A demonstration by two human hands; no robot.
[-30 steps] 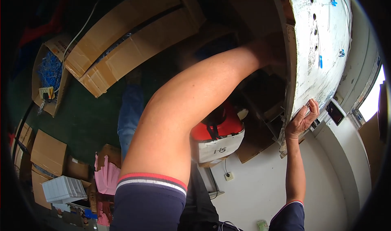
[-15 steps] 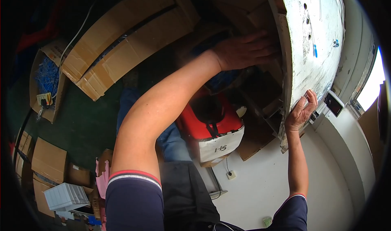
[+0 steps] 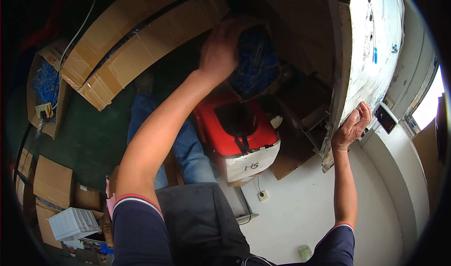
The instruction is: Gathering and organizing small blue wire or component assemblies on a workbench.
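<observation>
Left hand has swung from beside the bench to 12 o'clock, near blue pieces at 1 o'clock, individually indistinct in shadow. Motion-blurred; its grip cannot be told. Right hand, 3 o'clock: fingers curled at bench edge, any held item unclear. Bench cut off above.
</observation>
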